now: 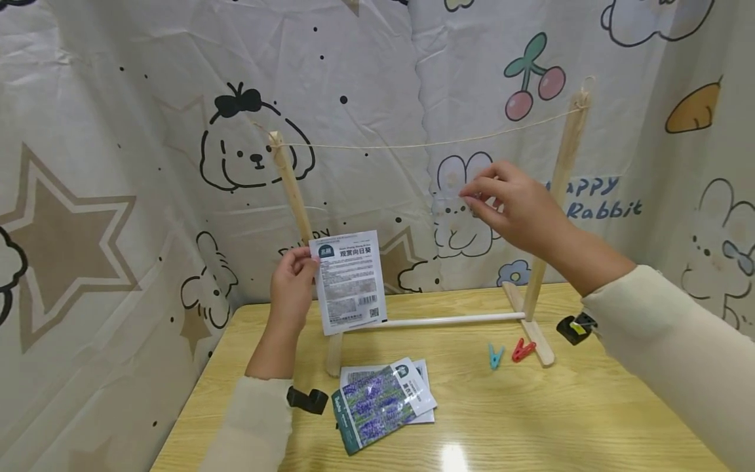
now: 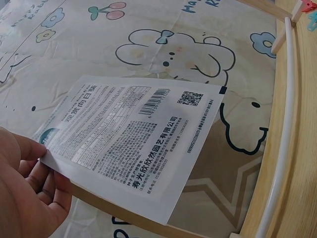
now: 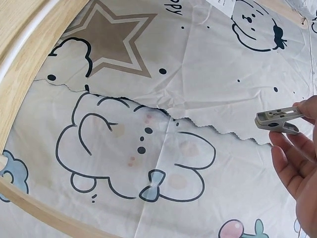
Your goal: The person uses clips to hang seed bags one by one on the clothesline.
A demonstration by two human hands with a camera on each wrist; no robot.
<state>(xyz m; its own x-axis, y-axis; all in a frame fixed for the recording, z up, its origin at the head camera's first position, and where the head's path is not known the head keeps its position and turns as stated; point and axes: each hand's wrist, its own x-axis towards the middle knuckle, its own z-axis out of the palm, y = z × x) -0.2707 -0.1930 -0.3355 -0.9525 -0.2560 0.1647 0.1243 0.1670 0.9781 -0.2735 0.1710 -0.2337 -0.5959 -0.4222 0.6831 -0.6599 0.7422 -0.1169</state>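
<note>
My left hand [image 1: 293, 283] pinches a white printed seed packet [image 1: 350, 282] by its upper left edge, its text side facing me. In the left wrist view the thumb lies over the edge of the packet [image 2: 133, 144]. Raised below the string [image 1: 425, 145], my right hand [image 1: 519, 206] pinches a small grey clothespin [image 3: 278, 120], best seen in the right wrist view. The string runs between two wooden posts [image 1: 291, 187]. Packet and clothespin are both apart from the string.
A lavender seed packet [image 1: 377, 406] lies over another packet on the wooden table [image 1: 531, 419]. A blue clothespin [image 1: 495, 356] and a red clothespin [image 1: 523, 351] lie near the right foot of the stand. A white rod [image 1: 454, 320] joins the posts low down. Patterned cloth hangs behind.
</note>
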